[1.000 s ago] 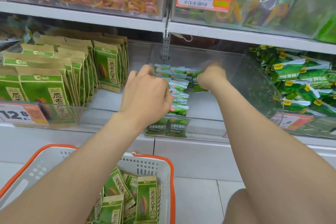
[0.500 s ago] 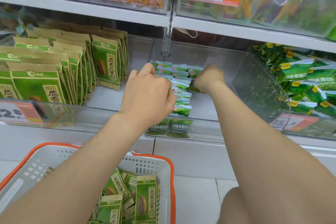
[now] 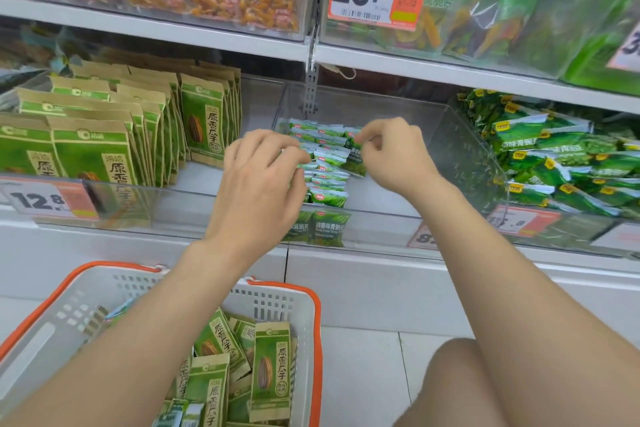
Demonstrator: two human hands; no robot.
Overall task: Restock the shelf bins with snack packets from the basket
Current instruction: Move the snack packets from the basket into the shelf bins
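Both arms reach forward, left hand (image 3: 263, 180) and right hand (image 3: 394, 152) curled.

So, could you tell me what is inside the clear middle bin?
Small green packets lie in an overlapping row inside the bin, two more against its front wall. The left hand covers the row's left edge; the right hand pinches one.

Our left grip (image 3: 263, 184) and right grip (image 3: 394, 156) are bare hands with slender fingers. The left forearm (image 3: 156, 322) and the right forearm (image 3: 519, 288) show uncovered skin all the way to the edge of view. Low on our right a rounded knee (image 3: 460, 367) shows, likewise unclothed.
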